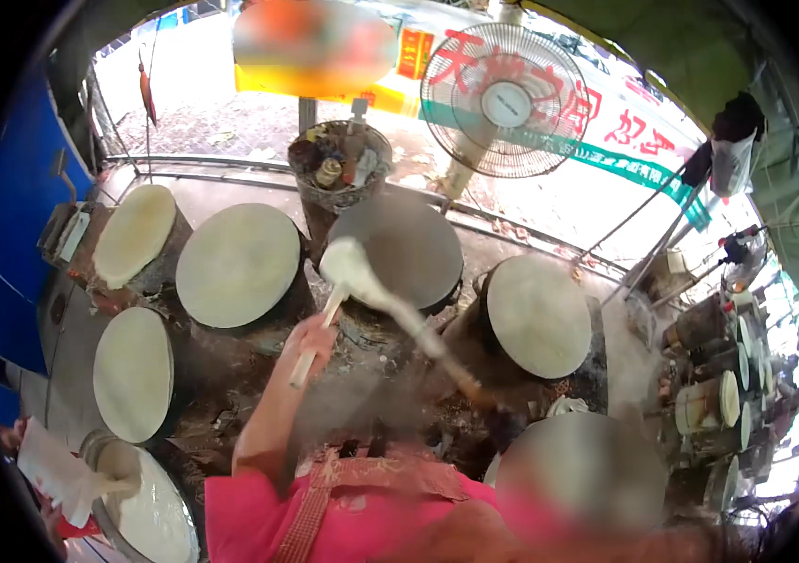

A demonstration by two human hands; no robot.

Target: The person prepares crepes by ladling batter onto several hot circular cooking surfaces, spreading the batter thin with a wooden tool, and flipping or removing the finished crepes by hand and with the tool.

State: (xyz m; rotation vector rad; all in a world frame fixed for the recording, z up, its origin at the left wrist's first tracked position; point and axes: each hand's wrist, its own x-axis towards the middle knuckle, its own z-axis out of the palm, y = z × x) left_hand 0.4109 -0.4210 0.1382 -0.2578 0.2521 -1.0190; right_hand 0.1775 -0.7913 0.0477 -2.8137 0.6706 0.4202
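My left hand [313, 341] grips the pale handle [329, 310] of a small tool whose upper end meets a batter-coated ladle [350, 267]. Motion blurs the ladle; its long handle [435, 345] runs down to the right and turns brown near its end. A dark shape at that end may be my right hand, but blur and haze hide it. Just behind the ladle is a round grey griddle [406, 246] with no pale layer on it. Round griddles nearby carry pale batter sheets [239, 264], [133, 373], [540, 317], and a flatter sheet [136, 232] lies far left.
At lower left, a person's hand [55, 521] tips a whitish container [62, 471] over a tub of pale batter [160, 507]. A bin of refuse [340, 183] and a standing fan [505, 98] are behind the griddles. Drum stoves [705, 408] line the right side.
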